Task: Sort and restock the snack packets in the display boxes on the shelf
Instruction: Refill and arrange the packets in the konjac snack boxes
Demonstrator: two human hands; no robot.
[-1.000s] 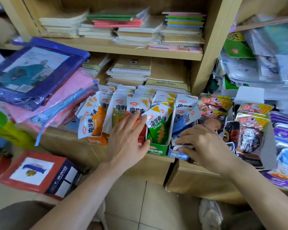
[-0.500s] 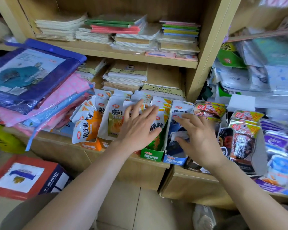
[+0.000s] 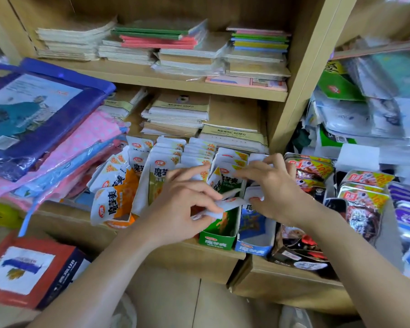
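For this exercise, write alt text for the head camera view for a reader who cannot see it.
Two bare hands work over snack display boxes on a wooden shelf: the left hand pinches a white packet above the green box, the right hand rests on the blue box's packets.

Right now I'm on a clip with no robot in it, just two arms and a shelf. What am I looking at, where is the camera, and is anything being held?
The camera sits on a person's head and looks down at their own bare hands; there is only this one view. The left hand pinches a white packet above the green display box. The right hand reaches into the packets over the blue display box beside it; whether it grips one is unclear. To the left stand orange packets; dark red packets fill the right. All rest on a wooden shelf, with stacked notebooks behind.
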